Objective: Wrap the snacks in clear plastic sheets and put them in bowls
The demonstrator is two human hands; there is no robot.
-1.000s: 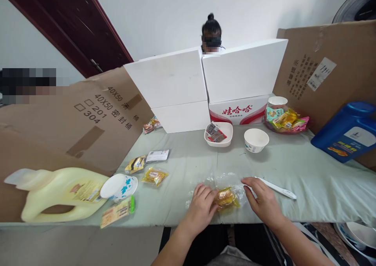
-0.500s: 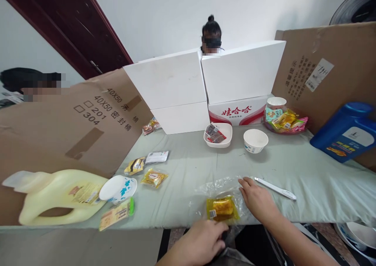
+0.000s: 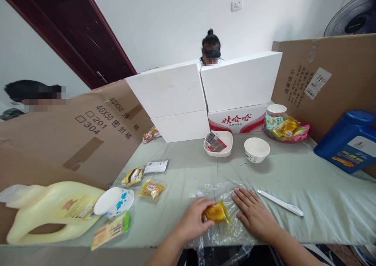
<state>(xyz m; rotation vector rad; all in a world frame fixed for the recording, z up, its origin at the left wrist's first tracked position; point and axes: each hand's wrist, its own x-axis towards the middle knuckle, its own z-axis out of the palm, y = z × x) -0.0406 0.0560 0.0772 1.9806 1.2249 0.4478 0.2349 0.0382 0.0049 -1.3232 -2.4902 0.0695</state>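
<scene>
Near the front edge of the desk [image 3: 308, 187], the left hand [image 3: 192, 223] had its grip closed on a yellow snack packet [image 3: 216, 213], fingers curled over the packet's left end. That packet sat on a sheet of clear plastic film [image 3: 223, 234] spread over the pale green cloth and hanging off the desk's edge. The right hand [image 3: 254, 215] lay flat on the film just beside the packet, fingers spread, grip wide and holding nothing. A white knife-like tool [image 3: 280, 203] lay near, to the right of that hand. To the left were a yellow packet [image 3: 152, 189], a tipped paper bowl [image 3: 114, 201] and a cream jug [image 3: 49, 213] on its side. Farther back stood a white bowl [image 3: 256, 149] and a square dish [image 3: 219, 143] holding wrappers.
</scene>
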